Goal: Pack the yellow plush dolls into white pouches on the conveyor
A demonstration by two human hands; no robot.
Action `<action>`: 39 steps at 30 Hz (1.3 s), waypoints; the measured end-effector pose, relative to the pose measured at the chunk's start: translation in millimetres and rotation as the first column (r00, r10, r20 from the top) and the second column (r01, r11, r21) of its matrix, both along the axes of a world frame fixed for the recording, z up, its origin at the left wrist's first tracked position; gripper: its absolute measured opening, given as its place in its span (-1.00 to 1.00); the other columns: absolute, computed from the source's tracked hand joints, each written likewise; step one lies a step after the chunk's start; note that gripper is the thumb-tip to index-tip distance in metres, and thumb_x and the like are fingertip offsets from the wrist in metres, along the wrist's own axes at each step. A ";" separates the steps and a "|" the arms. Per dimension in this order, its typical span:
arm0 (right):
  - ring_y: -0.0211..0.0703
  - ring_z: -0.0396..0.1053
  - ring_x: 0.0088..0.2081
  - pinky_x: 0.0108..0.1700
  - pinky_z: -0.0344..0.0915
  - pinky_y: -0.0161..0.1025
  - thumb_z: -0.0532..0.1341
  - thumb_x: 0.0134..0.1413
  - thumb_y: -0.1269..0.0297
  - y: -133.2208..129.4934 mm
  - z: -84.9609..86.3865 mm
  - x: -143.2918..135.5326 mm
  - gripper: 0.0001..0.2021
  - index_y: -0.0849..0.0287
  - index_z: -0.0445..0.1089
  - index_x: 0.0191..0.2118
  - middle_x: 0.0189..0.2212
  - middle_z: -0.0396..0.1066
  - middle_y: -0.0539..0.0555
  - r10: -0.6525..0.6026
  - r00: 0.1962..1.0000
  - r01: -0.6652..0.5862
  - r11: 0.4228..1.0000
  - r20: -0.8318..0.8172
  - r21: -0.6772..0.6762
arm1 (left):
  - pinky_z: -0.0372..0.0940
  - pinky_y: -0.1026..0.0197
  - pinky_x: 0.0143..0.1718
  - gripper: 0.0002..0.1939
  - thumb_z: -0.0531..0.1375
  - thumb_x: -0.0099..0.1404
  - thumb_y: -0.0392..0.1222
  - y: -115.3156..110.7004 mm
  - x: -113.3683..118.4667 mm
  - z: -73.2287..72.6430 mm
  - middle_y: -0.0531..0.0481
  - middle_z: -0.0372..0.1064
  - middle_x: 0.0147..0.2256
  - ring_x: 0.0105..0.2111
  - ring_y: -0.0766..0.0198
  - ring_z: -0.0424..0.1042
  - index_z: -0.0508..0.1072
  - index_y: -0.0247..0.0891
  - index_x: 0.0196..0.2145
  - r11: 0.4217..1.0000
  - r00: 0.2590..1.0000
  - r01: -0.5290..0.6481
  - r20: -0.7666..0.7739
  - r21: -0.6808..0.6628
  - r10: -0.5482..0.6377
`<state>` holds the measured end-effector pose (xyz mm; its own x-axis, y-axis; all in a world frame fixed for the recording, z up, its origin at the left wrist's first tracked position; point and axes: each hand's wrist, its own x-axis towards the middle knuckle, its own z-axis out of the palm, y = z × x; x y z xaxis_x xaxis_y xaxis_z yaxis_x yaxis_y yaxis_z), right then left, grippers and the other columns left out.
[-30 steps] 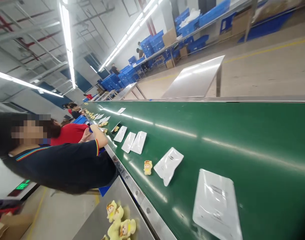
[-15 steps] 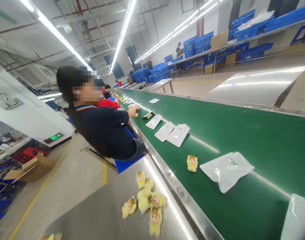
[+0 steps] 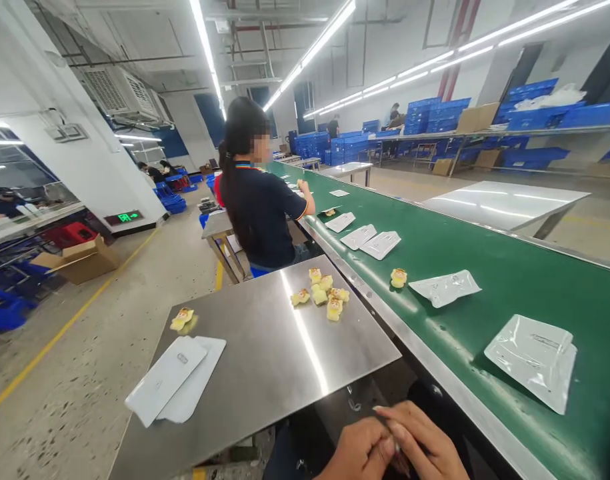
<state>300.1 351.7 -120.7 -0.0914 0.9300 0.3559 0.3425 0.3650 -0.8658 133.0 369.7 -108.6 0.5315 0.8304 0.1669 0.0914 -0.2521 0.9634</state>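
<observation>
My left hand (image 3: pixel 361 448) and my right hand (image 3: pixel 423 437) meet over my lap, just below the front edge of the metal table. Their fingers are curled and pressed together. Whatever may lie between them is hidden. On the table (image 3: pixel 255 347) several small yellow plush dolls (image 3: pixel 335 308) lie in a cluster near the belt, and one more doll (image 3: pixel 183 319) is at the left. Two white pouches (image 3: pixel 167 380) overlap at the table's left side. A further doll (image 3: pixel 399 278) and a white pouch (image 3: pixel 445 289) sit on the green belt, with overlapping pouches (image 3: pixel 529 360) nearer me.
The green conveyor belt (image 3: pixel 515 280) runs away along my right, with a metal rail (image 3: pixel 385 310) between it and the table. A co-worker (image 3: pixel 257 207) sits beyond the table, one hand over the belt. An open cardboard box (image 3: pixel 85 259) stands on the floor at left.
My view has swung left and down, bringing my hands and the table's left pouches into sight. The co-worker's hand has lifted from the belt with a small yellow thing.
</observation>
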 end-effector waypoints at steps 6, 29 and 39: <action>-0.14 0.40 -0.24 -0.18 0.37 -0.26 0.19 0.12 0.21 35.7 33.8 -41.0 -0.82 0.08 0.52 -0.25 -0.31 0.44 0.09 0.149 0.988 -0.140 0.974 -0.040 0.179 | 0.35 0.25 -0.35 -0.57 -0.09 0.38 -0.01 0.4 -15.8 25.8 -0.06 0.48 -0.46 -0.44 0.25 0.45 0.44 -0.31 -0.39 0.925 0.929 -0.370 0.021 0.092 0.369; -0.17 0.39 -0.37 -0.31 0.36 -0.23 0.18 0.04 -0.07 139.0 8.0 -109.7 -0.61 0.20 0.47 -0.32 -0.34 0.44 0.11 0.196 0.956 -0.215 0.974 -0.217 -0.071 | -0.04 -0.13 0.22 -0.52 -0.15 0.36 -0.16 89.0 -310.9 -11.8 -0.23 0.11 0.22 0.23 0.03 0.05 0.22 -0.34 0.17 0.445 0.122 -0.690 -0.514 0.571 0.849; -0.05 0.17 0.14 0.14 0.15 -0.11 0.12 0.20 0.30 88.8 91.5 -84.4 -0.83 0.12 0.47 -0.26 0.13 0.21 0.11 0.327 0.864 -0.472 0.789 0.383 0.393 | 0.17 0.10 0.12 -0.58 -0.11 0.39 -0.13 21.7 -189.1 79.7 0.00 0.32 0.10 0.09 0.18 0.30 0.24 -0.06 0.16 0.865 0.722 -0.192 -0.530 0.464 0.444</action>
